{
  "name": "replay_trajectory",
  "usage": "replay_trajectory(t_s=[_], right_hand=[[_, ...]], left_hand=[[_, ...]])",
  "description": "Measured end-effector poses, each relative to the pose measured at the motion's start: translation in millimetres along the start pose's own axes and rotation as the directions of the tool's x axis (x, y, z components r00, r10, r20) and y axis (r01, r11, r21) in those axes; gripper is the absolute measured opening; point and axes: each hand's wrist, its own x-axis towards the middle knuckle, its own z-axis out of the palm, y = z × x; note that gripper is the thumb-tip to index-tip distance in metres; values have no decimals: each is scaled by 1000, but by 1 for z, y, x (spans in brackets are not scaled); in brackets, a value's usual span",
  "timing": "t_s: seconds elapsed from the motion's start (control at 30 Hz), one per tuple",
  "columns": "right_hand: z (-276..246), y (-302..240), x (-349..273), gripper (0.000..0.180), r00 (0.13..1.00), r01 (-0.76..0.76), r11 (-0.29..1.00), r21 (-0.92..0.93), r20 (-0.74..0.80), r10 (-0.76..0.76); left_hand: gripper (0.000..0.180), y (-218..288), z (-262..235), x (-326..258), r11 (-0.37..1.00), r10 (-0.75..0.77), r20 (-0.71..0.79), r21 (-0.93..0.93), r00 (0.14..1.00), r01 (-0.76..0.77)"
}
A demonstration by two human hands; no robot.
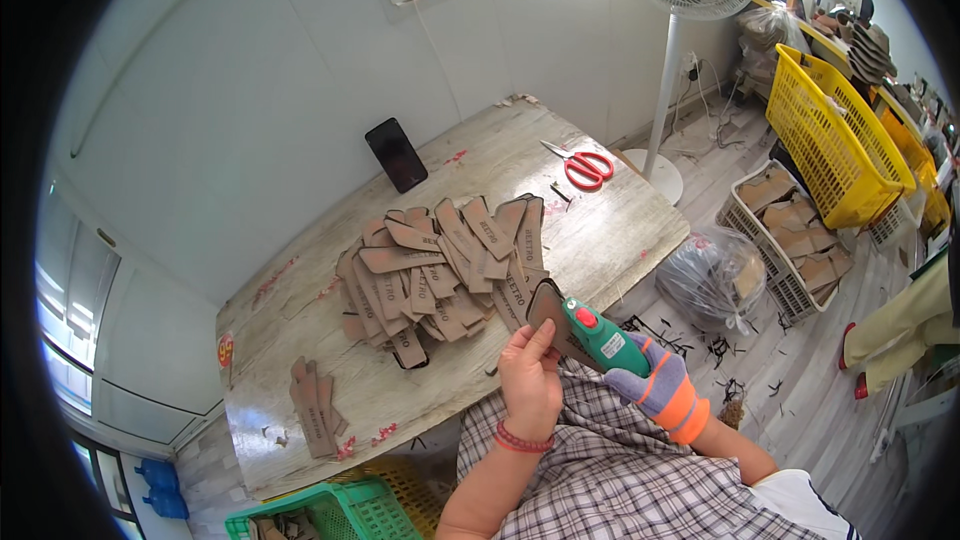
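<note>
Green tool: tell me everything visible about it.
The tool looks plastic: a green body with a red part on top and a pale label. The gloved right hand grips its rear. Tilted, its front points toward the picture's upper left, by the brown piece in the left hand; contact there is unclear.

White fan (672,60), black phone (396,155), probably blue jugs (160,477)

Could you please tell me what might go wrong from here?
The bare left hand holds the brown piece close to the green tool in the gloved right hand, so a slip might hurt the uncovered one. The heaped brown pieces overlap near the edge of the table, so a bump could knock some off.
</note>
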Motion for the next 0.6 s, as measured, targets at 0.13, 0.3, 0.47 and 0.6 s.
replay_trajectory(t_s=[0.13, 0.3, 0.47, 0.6], right_hand=[[-2, -2, 0, 55, 999, 53, 998, -17, -9, -53], [-4, -1, 0, 54, 996, 92, 996, -8, -2, -92], [-10, 12, 1, 56, 998, 67, 997, -29, 18, -66], [-10, 11, 0, 55, 998, 62, 997, -43, 21, -61]], left_hand=[[8, -4, -6, -5, 997, 9, 13, 73, 1000, -10], [12, -1, -15, -6, 980, 87, 45, 176, 995, -94], [14, 13, -10, -7, 958, 146, 64, 242, 987, -157], [15, 16, -14, -3, 924, 217, 116, 297, 969, -242]])
